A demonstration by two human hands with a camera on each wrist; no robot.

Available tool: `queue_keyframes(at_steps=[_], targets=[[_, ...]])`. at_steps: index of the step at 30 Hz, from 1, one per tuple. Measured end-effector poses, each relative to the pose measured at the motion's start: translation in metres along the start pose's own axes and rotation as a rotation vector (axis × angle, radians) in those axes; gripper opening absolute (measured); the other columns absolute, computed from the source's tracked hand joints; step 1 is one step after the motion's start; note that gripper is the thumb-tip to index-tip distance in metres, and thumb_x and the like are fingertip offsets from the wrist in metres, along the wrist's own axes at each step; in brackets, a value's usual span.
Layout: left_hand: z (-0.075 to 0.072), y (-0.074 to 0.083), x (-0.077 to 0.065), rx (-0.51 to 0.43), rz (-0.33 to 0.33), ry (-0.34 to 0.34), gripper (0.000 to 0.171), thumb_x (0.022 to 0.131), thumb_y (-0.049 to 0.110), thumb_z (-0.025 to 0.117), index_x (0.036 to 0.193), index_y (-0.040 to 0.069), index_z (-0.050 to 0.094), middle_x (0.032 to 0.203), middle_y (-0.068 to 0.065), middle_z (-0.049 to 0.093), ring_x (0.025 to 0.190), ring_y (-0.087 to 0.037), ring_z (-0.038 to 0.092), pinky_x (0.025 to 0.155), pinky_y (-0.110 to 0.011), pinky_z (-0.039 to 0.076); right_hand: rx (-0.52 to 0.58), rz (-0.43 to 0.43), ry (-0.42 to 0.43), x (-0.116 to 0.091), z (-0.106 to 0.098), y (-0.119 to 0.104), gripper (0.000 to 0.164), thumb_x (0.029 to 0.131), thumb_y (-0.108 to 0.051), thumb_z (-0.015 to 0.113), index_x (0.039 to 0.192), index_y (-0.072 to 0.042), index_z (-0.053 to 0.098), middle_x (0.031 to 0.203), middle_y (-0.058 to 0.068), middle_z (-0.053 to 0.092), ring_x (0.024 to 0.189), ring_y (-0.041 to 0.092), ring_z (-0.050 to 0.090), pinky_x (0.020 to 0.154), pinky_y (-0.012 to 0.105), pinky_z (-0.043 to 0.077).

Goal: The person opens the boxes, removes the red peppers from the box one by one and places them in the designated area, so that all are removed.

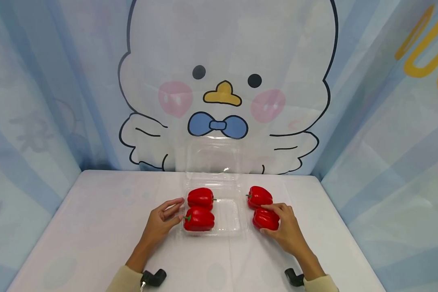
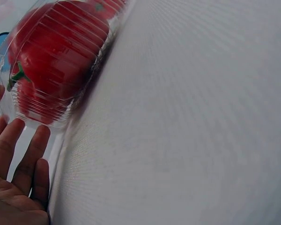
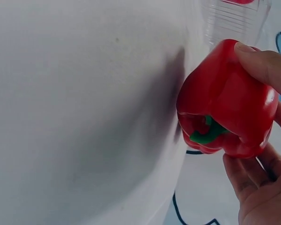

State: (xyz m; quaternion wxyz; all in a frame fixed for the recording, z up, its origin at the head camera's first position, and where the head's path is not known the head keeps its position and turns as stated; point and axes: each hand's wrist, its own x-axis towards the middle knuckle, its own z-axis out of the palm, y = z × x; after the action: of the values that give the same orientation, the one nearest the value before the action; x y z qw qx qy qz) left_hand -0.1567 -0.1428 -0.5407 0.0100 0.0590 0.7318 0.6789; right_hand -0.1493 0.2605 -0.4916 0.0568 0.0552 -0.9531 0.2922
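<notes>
A clear clamshell box (image 1: 226, 217) stands on the table with its lid (image 1: 213, 156) raised at the back. Two red bell peppers fill its left side, one behind (image 1: 200, 197) and one in front (image 1: 199, 219). My left hand (image 1: 161, 221) touches the box's left edge, its fingers fairly straight and fingertips at the clear wall (image 2: 47, 105). To the right of the box, my right hand (image 1: 287, 227) grips a red bell pepper (image 1: 265, 219) between thumb and fingers. In the right wrist view, this pepper (image 3: 229, 101) shows its green stem and a shadow on the cloth.
Another red bell pepper (image 1: 259, 196) lies just behind the gripped one, right of the box. White cloth covers the table (image 1: 219, 263). A curtain with a cartoon bird (image 1: 222, 48) hangs at the back, with blue curtains on both sides.
</notes>
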Motion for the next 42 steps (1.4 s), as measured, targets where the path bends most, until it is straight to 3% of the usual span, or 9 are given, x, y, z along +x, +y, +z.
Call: queue_keyframes(at_steps=[9, 16, 22, 29, 42], targets=[[0.001, 0.001, 0.000, 0.009, -0.014, 0.005, 0.053, 0.099, 0.011, 0.076, 0.149, 0.010, 0.059, 0.156, -0.012, 0.060, 0.147, -0.033, 0.055, 0.104, -0.022, 0.055, -0.001, 0.024, -0.011, -0.003, 0.003, 0.004, 0.075, 0.074, -0.013, 0.098, 0.141, -0.023, 0.066, 0.141, 0.011, 0.058, 0.135, 0.033, 0.050, 0.105, 0.059, 0.059], [0.001, 0.002, 0.000, 0.019, -0.007, -0.002, 0.053, 0.099, 0.012, 0.076, 0.149, 0.010, 0.058, 0.156, -0.012, 0.059, 0.147, -0.034, 0.055, 0.107, -0.028, 0.056, -0.011, 0.019, -0.041, -0.003, -0.001, 0.003, 0.074, 0.075, -0.015, 0.097, 0.142, -0.024, 0.065, 0.141, 0.012, 0.057, 0.135, 0.035, 0.050, 0.104, 0.059, 0.059], [0.000, 0.001, 0.000, 0.021, -0.007, 0.004, 0.053, 0.099, 0.012, 0.076, 0.149, 0.010, 0.059, 0.156, -0.012, 0.059, 0.146, -0.032, 0.056, 0.105, -0.026, 0.056, -0.011, -0.002, -0.088, 0.000, -0.006, 0.004, 0.072, 0.077, -0.015, 0.096, 0.142, -0.023, 0.066, 0.138, 0.011, 0.058, 0.133, 0.034, 0.051, 0.105, 0.058, 0.059], [0.000, 0.001, 0.000, 0.006, -0.010, 0.000, 0.053, 0.098, 0.012, 0.076, 0.149, 0.009, 0.059, 0.156, -0.012, 0.059, 0.147, -0.033, 0.055, 0.107, -0.030, 0.055, -0.020, 0.023, -0.142, 0.003, -0.009, 0.000, 0.077, 0.076, -0.018, 0.097, 0.146, -0.024, 0.064, 0.138, 0.010, 0.058, 0.134, 0.035, 0.051, 0.100, 0.055, 0.063], [-0.001, -0.003, 0.002, 0.004, -0.018, 0.008, 0.052, 0.098, 0.009, 0.076, 0.147, 0.012, 0.060, 0.156, -0.010, 0.060, 0.146, -0.031, 0.056, 0.105, -0.027, 0.056, -0.017, 0.024, -0.144, 0.005, -0.010, -0.004, 0.077, 0.076, -0.022, 0.097, 0.146, -0.026, 0.064, 0.142, 0.012, 0.058, 0.135, 0.035, 0.051, 0.099, 0.056, 0.063]])
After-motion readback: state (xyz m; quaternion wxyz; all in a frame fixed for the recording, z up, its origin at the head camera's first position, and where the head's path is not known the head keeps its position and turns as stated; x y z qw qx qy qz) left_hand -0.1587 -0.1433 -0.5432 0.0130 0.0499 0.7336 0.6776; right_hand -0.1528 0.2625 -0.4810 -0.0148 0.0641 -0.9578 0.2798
